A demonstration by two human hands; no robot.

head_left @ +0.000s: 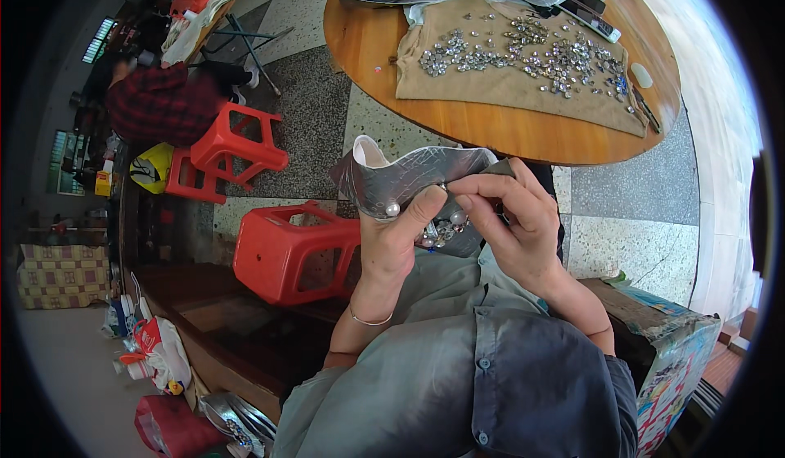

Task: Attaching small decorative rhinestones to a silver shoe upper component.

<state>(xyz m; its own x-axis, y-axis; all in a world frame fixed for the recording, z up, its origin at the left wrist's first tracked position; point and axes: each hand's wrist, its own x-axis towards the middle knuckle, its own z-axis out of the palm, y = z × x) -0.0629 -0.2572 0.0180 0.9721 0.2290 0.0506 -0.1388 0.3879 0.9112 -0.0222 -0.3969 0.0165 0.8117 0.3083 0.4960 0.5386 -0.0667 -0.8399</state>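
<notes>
I see left hand [391, 247] pinching grey piece [421, 176] near table [364, 45], right hand [523, 233], fingertips bunched, on what I cannot tell

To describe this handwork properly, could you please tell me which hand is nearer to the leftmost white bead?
Left. The left hand has its thumb just right of the white bead; the right hand is farther right, beyond that thumb.

Silvery sheet [425, 172] in left grip [391, 241]

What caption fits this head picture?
Left hand holds a curved, shiny grey sheet with round white beads; right hand at its edge.
</notes>
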